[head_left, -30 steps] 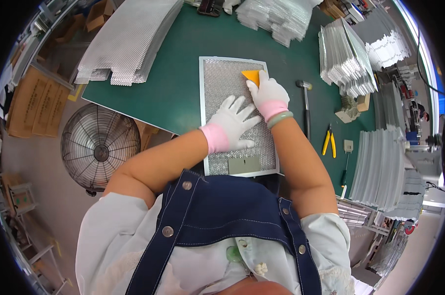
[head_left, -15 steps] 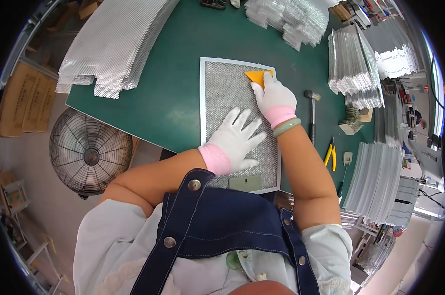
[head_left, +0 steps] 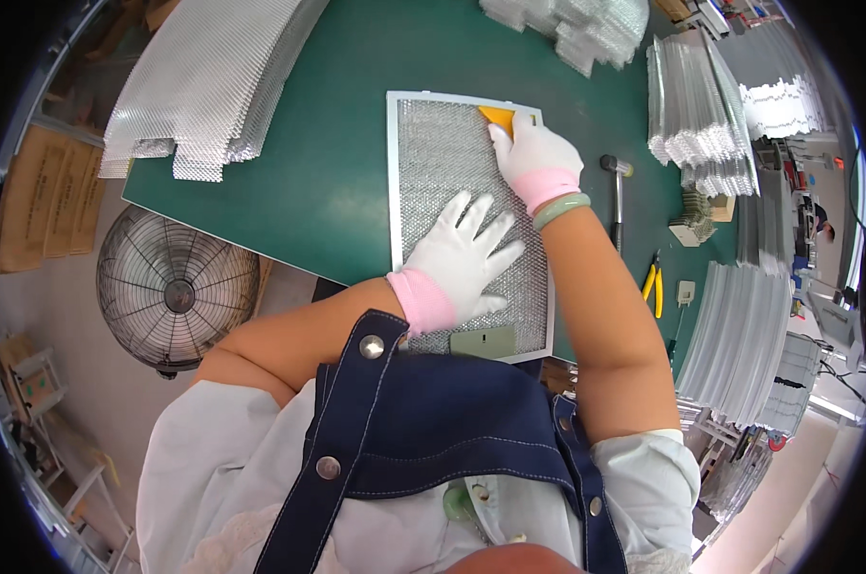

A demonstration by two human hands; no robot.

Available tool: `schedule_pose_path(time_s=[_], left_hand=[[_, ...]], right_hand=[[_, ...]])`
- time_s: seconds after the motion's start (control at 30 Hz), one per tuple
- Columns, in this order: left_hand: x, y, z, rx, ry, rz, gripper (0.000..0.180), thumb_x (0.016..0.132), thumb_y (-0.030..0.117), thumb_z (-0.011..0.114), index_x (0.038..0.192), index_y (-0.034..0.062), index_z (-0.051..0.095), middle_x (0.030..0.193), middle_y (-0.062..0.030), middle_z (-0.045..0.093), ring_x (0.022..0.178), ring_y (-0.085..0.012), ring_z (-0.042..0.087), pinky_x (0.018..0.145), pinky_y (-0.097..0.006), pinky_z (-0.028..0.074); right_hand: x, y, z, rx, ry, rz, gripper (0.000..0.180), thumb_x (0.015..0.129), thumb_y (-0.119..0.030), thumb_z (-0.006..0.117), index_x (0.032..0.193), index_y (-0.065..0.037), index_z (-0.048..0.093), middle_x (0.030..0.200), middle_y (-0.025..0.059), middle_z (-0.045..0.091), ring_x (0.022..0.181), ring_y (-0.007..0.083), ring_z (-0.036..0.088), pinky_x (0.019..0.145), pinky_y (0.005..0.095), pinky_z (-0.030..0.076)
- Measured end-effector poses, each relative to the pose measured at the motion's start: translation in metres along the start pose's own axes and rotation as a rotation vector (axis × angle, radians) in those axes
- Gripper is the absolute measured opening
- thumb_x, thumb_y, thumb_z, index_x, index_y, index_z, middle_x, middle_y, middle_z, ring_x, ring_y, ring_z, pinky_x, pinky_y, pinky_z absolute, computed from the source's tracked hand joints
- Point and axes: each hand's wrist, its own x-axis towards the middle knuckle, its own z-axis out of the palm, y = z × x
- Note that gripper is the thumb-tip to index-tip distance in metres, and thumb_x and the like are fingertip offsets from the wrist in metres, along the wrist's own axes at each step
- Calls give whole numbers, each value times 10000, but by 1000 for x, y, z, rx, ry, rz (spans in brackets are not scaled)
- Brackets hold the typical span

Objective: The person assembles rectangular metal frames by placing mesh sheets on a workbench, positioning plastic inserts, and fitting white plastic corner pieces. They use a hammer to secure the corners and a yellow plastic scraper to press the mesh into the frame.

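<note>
A framed metal mesh filter panel [head_left: 433, 153] lies flat on the green table in front of me. My left hand [head_left: 465, 251], in a white glove with a pink cuff, rests on the mesh with its fingers spread. In my right hand [head_left: 540, 155], gloved the same way, is a flat yellow-orange scraper [head_left: 496, 116]. Its blade edge sits against the mesh near the panel's far right corner, inside the frame; my fingers hide part of it. A greyish-green plate [head_left: 483, 342] with a small dark slot lies at the panel's near edge.
Right of the panel lie a hammer [head_left: 617, 196] and yellow-handled pliers [head_left: 653, 286]. Mesh sheets are stacked at the far left [head_left: 213, 86], with more mesh [head_left: 581, 29] at the back. Metal strips [head_left: 730, 344] stand along the right. A fan [head_left: 178, 295] stands left of the table [head_left: 347, 143].
My view has shifted slightly, so the panel and tools sit a little differently in the picture. Both hands keep nearly the same places on the panel, the right one still gripping the scraper.
</note>
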Motion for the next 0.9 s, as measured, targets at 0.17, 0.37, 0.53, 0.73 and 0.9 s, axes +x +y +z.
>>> schedule_pose_path(time_s=[0.17, 0.37, 0.53, 0.73, 0.9], left_hand=[[1, -3, 0, 6, 82, 33, 705, 825, 521, 662, 1364, 83, 543, 1452, -199, 449, 1403, -427, 311, 1173, -591, 178], [-13, 0, -5, -89, 201, 108, 421, 828, 413, 674, 1022, 41, 640, 1078, -177, 616, 1075, -366, 564, 916, -476, 452], [-105, 9, -46, -230, 182, -309, 454, 907, 372, 608, 600, 37, 609, 601, -133, 586, 569, -354, 588, 563, -460, 462], [-107, 35, -32, -900, -256, -610, 511, 1020, 408, 471, 1025, -70, 652, 903, -232, 681, 867, -331, 672, 817, -403, 512], [-58, 79, -84, -929, -203, 371, 463, 931, 277, 569, 1285, -22, 573, 1101, -172, 696, 1019, -322, 664, 925, -395, 508]], right_hand=[[-40, -28, -17, 49, 0, -118, 473, 955, -521, 489, 1126, -95, 602, 854, 161, 710, 813, 370, 702, 709, 498, 555], [-96, 74, -1, 22, 239, 197, 400, 915, -451, 563, 1114, -110, 628, 967, 180, 686, 893, 392, 667, 742, 506, 527], [-200, 90, -12, 333, 366, -398, 520, 755, -333, 711, 1135, 0, 587, 1149, 194, 580, 1085, 392, 536, 918, 492, 415], [-267, 41, 17, 386, 401, -362, 591, 661, -180, 785, 1200, -22, 600, 1121, 189, 613, 1155, 400, 568, 1012, 495, 430], [-296, 107, -45, 792, 779, -76, 239, 749, -72, 739, 967, -21, 652, 931, 123, 662, 899, 297, 658, 798, 384, 526]])
